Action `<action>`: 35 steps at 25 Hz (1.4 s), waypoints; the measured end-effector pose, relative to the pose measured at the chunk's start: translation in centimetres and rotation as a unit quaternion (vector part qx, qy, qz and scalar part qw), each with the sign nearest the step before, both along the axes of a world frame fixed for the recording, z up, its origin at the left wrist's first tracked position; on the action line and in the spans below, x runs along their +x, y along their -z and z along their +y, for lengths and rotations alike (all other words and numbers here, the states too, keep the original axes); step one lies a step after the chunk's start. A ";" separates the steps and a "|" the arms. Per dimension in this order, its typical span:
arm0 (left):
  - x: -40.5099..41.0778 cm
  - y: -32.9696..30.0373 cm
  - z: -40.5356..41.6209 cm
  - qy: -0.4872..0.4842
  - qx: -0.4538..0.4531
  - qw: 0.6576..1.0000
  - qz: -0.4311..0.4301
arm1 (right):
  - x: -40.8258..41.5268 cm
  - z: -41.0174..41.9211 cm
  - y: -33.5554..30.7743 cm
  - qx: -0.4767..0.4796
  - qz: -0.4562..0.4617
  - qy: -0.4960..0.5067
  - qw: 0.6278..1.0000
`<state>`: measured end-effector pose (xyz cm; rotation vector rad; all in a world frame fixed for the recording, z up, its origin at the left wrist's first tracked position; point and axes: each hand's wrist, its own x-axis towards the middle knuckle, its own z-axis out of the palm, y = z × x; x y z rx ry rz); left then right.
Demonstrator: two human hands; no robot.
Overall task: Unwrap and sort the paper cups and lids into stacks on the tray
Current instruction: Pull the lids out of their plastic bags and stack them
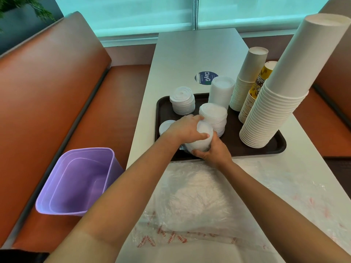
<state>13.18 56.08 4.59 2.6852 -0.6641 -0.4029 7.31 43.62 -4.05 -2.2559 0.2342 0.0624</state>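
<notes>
Over the front left part of the dark brown tray (235, 130), both hands hold a tilted stack of white lids (202, 138). My left hand (185, 128) grips its top end. My right hand (212, 151) curls under its lower end. On the tray stand three more lid stacks: back left (182, 100), middle (213, 115) and back middle (221, 90). A single lid (165, 126) lies at the left edge. Tall stacks of white cups (281, 95) (247, 78) and printed yellow cups (254, 92) fill the right side.
Clear plastic wrap with red print (199, 202) lies on the white table (190, 54) in front of the tray. A purple bin (76, 181) sits on the orange bench seat to the left. A round blue sticker (205, 77) is on the table behind the tray.
</notes>
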 end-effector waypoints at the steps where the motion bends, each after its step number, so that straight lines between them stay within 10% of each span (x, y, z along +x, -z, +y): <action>1: 0.3 0.1 0.0 0.005 0.012 1.000 0.022 | 0.0 0.0 -0.1 -0.012 0.002 -0.002 1.000; 12: 0.5 -1.1 0.5 0.009 -0.045 0.997 0.059 | -0.1 0.2 -0.4 -0.042 -0.012 -0.003 0.999; 19: 2.7 -1.3 3.8 -0.207 -0.421 0.881 0.059 | 0.2 0.1 0.0 -0.030 -0.017 0.003 0.999; 25: 1.9 2.7 6.4 -0.142 -0.217 0.949 -0.179 | 0.4 0.0 0.6 -0.027 -0.016 0.009 0.999; 35: 0.4 6.3 8.2 -0.063 -0.109 0.984 -0.127 | 0.5 0.0 0.6 -0.022 -0.025 0.010 0.999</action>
